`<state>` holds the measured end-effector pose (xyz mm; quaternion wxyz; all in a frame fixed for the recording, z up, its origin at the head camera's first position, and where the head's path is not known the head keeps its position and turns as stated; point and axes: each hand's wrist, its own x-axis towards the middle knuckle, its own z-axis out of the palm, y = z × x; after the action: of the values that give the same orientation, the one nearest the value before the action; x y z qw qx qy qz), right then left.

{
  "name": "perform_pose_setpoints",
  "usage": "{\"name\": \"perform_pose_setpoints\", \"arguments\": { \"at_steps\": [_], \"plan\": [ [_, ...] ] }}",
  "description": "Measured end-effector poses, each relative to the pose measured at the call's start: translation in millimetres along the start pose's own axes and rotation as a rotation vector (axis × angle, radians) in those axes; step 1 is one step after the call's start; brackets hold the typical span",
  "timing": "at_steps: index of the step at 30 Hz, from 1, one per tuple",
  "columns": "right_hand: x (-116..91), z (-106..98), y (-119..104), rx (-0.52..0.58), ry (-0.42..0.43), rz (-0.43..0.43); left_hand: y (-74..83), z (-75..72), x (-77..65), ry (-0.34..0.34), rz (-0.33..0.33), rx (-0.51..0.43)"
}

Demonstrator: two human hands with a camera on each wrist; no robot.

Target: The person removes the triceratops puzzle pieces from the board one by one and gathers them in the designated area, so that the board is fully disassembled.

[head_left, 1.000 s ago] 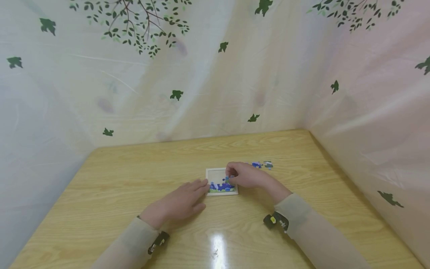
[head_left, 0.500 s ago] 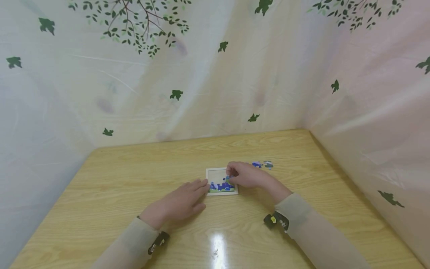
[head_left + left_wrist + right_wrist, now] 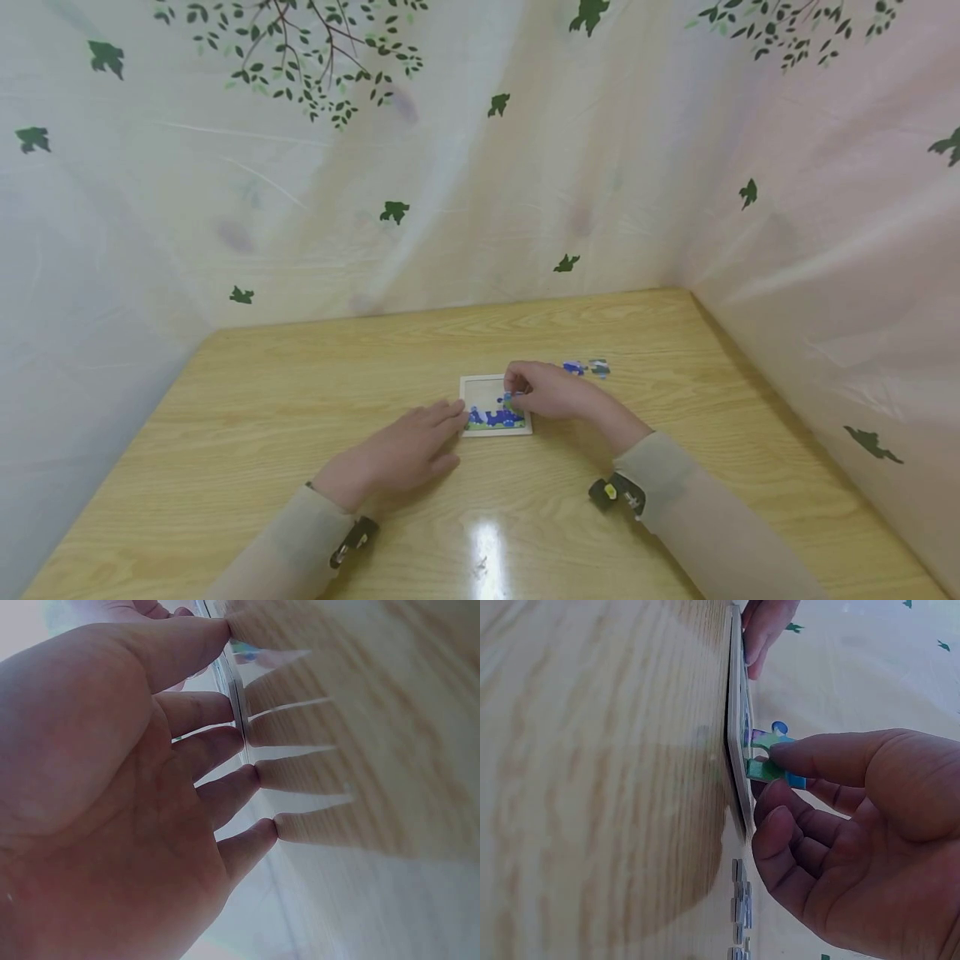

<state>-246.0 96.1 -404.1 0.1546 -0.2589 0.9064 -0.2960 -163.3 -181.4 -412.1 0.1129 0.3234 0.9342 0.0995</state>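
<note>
1. While pinching a green-and-blue, knobbed jigsaw piece (image 3: 766, 769) between the thumb and fingertips of the right hand (image 3: 551, 390), definitely worth watching the angle. Held at the right-hand part of a white, rectangular, shallow puzzle tray (image 3: 483, 392), on edge or tilted judging by the right wrist view. Can't tell whether touching the bottom or just above.

2. Pressed down crooked, could jam against the rim or pop a neighbour loose from the row of blue, white and green jigsaw pieces (image 3: 491, 417) lying along the tray's near edge. Likely cause: knob and socket not lined up, plus fingers blocking the view.

3. Left hand (image 3: 408, 448) clamped on nothing: fingers straight and spread, tips against the tray's left side. Looks like light bracing only. Shove too hard from the right and risk skidding the whole tray over the glossy, pale wood-grain tabletop (image 3: 345, 367).

4. Also, mind the blue, purple and white jigsaw piece (image 3: 573, 367) and the grey-green and white jigsaw piece (image 3: 599, 367), lying beside each other just past the right hand. Swing that wrist carelessly and maybe scatter both.

5. Hands near each other, by the way, but not touching. Crowd in closer and risk knocking fingers mid-press.
</note>
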Motion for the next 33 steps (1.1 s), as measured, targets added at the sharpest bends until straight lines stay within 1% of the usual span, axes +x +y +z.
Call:
{"name": "perform_pose_setpoints", "arguments": {
  "at_steps": [6,13,18,24,31,33],
  "plan": [
    [1,1,-1,0.016,0.021,0.017,-1.1,1.8,-0.4,0.002,-0.003,0.006],
    [-4,-8,7,0.045,0.103,0.021,-1.2,2.5,-0.3,0.005,0.014,0.009],
    [-14,-22,17,0.058,0.16,0.017,-0.3,1.4,-0.1,0.0,0.011,0.012],
    [-26,-35,36,0.059,0.221,0.014,-0.5,0.9,0.1,-0.001,0.006,0.022],
    [-42,-47,59,0.051,0.251,0.074,-1.0,1.3,0.3,-0.002,0.011,0.026],
    [-46,-50,65,0.05,0.254,0.076,-1.0,0.9,0.2,-0.001,0.011,0.028]
  ]
}}
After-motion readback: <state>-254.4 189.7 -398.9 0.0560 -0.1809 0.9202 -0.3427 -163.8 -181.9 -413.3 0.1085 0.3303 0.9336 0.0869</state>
